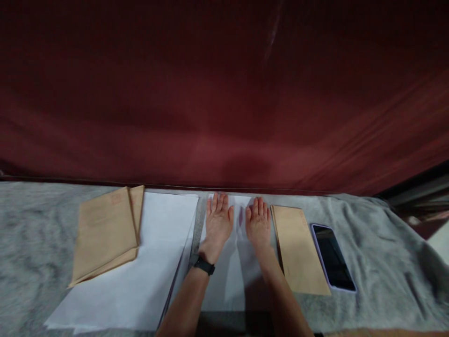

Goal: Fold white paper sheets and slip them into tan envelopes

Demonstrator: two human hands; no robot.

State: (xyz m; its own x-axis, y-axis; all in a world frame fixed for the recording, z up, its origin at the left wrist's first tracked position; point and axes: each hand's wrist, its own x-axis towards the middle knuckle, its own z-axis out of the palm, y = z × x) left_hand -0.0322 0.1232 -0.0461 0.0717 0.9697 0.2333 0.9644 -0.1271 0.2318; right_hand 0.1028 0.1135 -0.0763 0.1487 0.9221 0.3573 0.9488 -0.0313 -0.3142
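A white sheet of paper (233,281) lies in front of me, with a crease or fold line running down its middle. My left hand (219,220) rests palm down on its left part, fingers stretched out toward the far edge. On the right part lies my right hand (258,224), flat as well, fingers straight and close together. Neither hand holds anything. A dark watch (204,266) is strapped on my left wrist. Just right of my right hand are brown envelopes (301,252) in a small stack.
Left of the sheet is a stack of white paper (140,281), with more brown envelopes (103,229) on top. A phone in a purple case (333,257) lies at the right. Grey cloth (386,271) covers the surface, and a dark red upright cover (224,117) stands behind it.
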